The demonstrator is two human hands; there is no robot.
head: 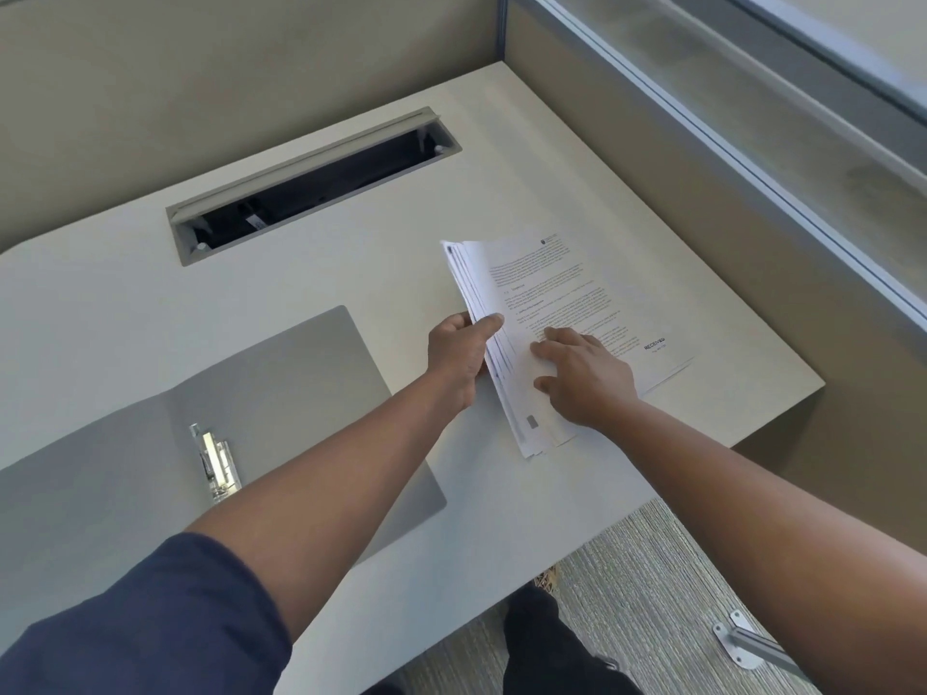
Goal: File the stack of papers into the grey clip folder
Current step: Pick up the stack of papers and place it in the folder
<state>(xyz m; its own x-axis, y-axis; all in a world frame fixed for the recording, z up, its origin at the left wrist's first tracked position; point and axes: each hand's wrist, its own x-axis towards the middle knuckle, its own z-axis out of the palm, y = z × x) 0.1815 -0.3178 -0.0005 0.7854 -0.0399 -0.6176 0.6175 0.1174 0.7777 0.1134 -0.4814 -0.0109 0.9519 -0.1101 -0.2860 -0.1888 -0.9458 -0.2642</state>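
Nearest the camera, at 7 o'clock, one dark blue sleeve (145,624) covers the upper left arm; both forearms are bare and reach up toward the centre. One pale off-white desk top (311,288) fills most of the view.

One grey plastic clip folder (281,393) lies open and flat on the desk at 8 o'clock, its two leaves spread. One metal clip mechanism (216,464) sits along its spine fold, partly behind the left forearm.

One stack of white printed papers (557,298) lies on the desk at 2 o'clock, well apart from the folder. Its left edge is lifted and fanned, showing several sheet edges; the sheet count cannot be told. A "RECEIVED" stamp marks the top page.

Two hands work the stack. Left hand (459,356) grips the lifted left edge, thumb on top and fingers curled beneath. Right hand (584,376) rests on the top page, fingers spread and fairly straight, pressing the paper down.

One long rectangular cable slot (313,185) with a raised grey flap lies in the desk at 11 o'clock. Two beige partition panels (200,67) enclose the desk. One metal bracket (737,639) stands on the carpet at 5 o'clock.
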